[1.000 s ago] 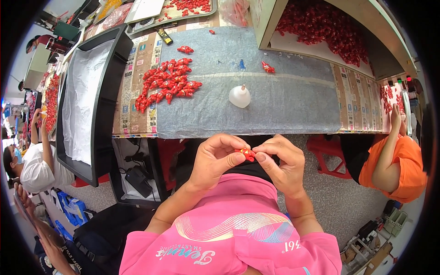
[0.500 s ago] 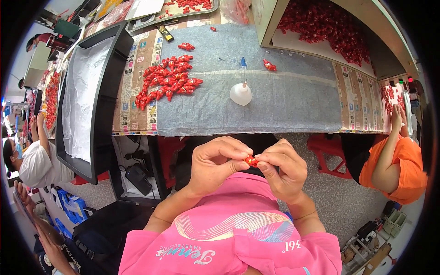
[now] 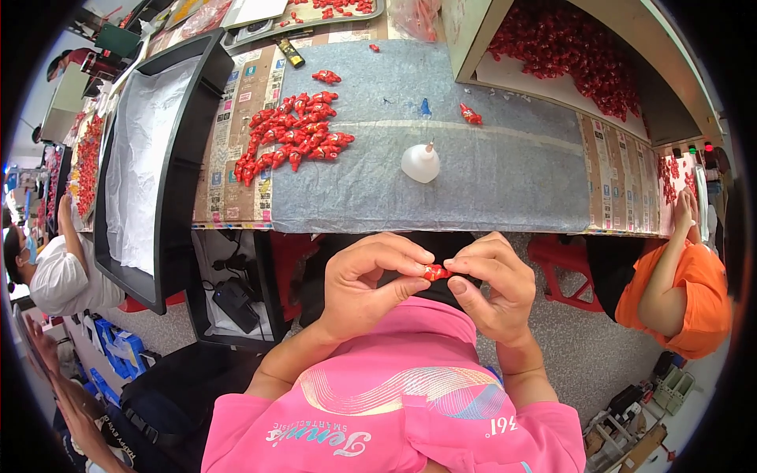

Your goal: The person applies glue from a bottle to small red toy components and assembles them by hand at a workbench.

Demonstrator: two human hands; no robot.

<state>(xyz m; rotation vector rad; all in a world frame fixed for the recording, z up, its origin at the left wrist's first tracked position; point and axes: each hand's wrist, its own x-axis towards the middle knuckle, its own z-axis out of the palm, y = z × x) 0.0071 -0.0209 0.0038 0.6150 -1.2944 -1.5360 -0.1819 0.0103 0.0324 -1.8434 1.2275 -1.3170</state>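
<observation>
Since the earlier frame, the right thumb has parted slightly from the small red figurine [image 3: 434,273] in the head view. The piece lies between the 2 hands, long axis roughly left to right. The left hand [image 3: 359,277], nearer, pinches its left end; whether the right hand [image 3: 502,293] grips the other cannot be told. It looks glossy, with a pale patch.

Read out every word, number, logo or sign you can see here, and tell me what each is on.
I don't copy out printed text, but here's where it stands:
Pink shirt: clear pale script lettering, plus a white number.
Dark shirt at lower left: white lettering, partly legible.
Brown printed table covering: small print, too small to read.
</observation>
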